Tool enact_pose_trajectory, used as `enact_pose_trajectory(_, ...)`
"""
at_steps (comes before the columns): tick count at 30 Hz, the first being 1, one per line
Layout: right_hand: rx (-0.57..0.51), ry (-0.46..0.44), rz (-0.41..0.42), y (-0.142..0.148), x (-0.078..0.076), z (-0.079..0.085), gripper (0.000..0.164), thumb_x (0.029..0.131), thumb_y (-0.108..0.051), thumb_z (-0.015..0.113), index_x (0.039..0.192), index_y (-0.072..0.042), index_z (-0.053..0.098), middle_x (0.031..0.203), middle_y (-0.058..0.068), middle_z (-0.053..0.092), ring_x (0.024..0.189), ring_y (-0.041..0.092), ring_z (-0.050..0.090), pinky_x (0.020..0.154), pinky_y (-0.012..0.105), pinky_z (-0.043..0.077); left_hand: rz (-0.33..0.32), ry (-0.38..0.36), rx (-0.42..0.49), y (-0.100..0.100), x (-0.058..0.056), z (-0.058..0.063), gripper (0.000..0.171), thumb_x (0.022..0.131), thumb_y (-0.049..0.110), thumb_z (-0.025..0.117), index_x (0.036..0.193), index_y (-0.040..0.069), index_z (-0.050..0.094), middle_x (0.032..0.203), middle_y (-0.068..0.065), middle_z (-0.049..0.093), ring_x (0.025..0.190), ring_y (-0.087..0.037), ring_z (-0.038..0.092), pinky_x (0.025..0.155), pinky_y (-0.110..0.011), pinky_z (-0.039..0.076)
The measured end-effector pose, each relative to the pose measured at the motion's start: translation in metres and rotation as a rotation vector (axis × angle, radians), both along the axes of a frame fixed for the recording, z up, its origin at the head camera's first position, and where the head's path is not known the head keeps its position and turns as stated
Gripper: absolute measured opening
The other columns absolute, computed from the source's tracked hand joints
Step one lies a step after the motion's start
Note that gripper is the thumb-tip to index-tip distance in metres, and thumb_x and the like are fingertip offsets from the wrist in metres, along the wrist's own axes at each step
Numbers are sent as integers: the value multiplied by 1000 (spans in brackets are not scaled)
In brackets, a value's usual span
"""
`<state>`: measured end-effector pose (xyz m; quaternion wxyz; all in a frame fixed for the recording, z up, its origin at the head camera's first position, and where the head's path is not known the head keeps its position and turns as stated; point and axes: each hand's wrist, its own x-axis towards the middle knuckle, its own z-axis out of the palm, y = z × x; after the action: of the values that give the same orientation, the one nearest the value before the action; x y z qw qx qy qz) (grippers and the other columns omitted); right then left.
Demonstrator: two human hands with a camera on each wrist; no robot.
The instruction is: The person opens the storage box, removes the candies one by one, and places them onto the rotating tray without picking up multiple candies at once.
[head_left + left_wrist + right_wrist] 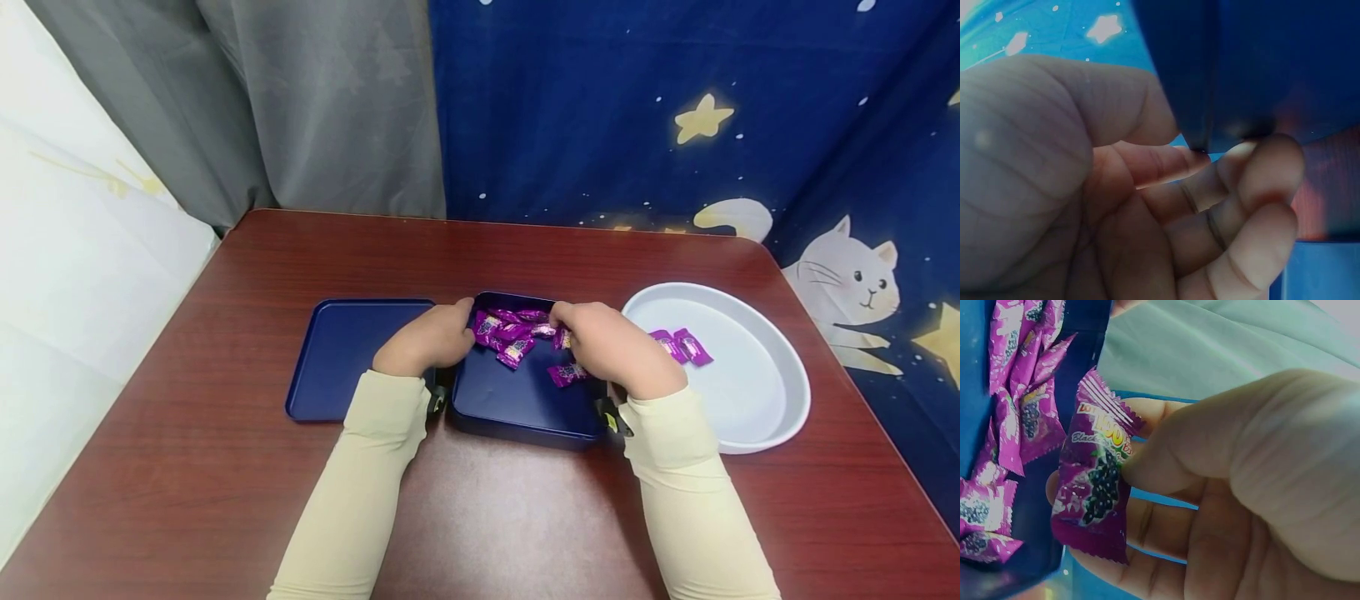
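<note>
Right grip (pixel 618 348) pinches shiny purple wrapped candy (pixel 1099 481); open dark-blue square box (pixel 510 400) left, round white tray (pixel 757 392) right. Left grip (pixel 429 340) holds box. Likely moving candy; next needs steady pinch.

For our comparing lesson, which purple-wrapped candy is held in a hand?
The black grape candy pinched by the right hand; the other candies lie in the navy box or on the round white tray.

candy wrappers (pixel 1079 478) look glossy; the box (pixel 498 406), smooth plastic; the table (pixel 187 467), polished wood.
</note>
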<state>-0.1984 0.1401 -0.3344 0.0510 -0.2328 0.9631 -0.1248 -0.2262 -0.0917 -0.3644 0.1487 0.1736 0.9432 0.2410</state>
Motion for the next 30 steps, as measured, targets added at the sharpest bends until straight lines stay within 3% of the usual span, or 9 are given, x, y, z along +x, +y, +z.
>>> enact_pose_trajectory(18,-15,43,-33,23,0,8,29,85,7,43,104,-4,60,92,13,65,82,26,58,81,46,52,1,5,0,-1,-1,0,61,95,16,45,148,2,20,149,-16,33,132,-28,33,109,-48,31)
enact_pose_trajectory(30,-25,23,-91,44,0,12,24,87,4,49,107,-2,60,101,16,65,90,29,58,87,52,50,-2,2,7,0,0,-1,62,94,16,45,149,3,19,149,-16,32,131,-28,34,108,-48,32)
